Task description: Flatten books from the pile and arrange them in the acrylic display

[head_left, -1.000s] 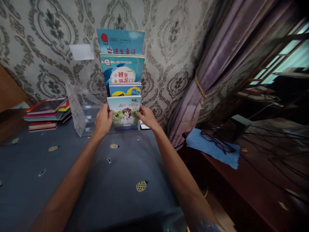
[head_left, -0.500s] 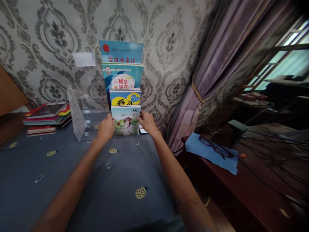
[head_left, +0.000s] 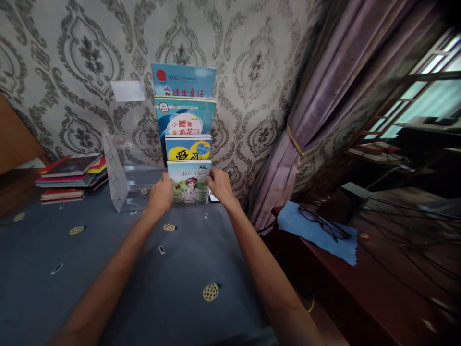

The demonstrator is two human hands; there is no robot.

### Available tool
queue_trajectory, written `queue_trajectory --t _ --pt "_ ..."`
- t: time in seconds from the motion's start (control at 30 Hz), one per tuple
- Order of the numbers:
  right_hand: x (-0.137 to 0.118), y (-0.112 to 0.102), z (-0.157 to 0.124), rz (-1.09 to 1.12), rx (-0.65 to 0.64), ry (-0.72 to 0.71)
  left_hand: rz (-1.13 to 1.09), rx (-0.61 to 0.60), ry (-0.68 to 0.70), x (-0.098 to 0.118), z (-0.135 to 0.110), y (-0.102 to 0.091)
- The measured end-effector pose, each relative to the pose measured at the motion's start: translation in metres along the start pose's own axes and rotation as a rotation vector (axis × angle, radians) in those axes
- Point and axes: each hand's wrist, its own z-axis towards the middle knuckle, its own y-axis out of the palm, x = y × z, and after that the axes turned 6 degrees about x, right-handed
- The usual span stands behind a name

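Note:
Upright in the lowest front tier of a clear acrylic book rack (head_left: 117, 180) stands a picture book (head_left: 189, 185) with a girl on its cover. My left hand (head_left: 161, 193) is closed on its left edge, and my right hand (head_left: 219, 185) pinches its right edge. Behind it, each higher than the one in front, rise a blue-and-yellow book (head_left: 188, 148), a teal book (head_left: 185, 115) and a blue book (head_left: 183, 80) with red lettering. The left half of the rack shows bare clear tiers, with a white label (head_left: 127, 91) at its top.
A stack of books (head_left: 70, 175) lies left of the rack. The dark blue cloth (head_left: 118, 264) has pineapple prints. A patterned wall stands close behind the rack. To the right are a tied curtain (head_left: 284, 144) and a dark red desk with glasses (head_left: 324, 223) on a blue cloth and tangled cables.
The whole view has shifted slightly, so the scene sits a little lower. Both hands keep their grip on the front picture book, which stays in the same tier.

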Motion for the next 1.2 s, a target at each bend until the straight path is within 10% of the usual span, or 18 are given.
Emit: queue_trajectory --t 1.2 --pt "-0.008 -0.009 -0.005 0.062 0.013 0.039 -0.100 0.067 0.037 -0.008 0.005 0.007"
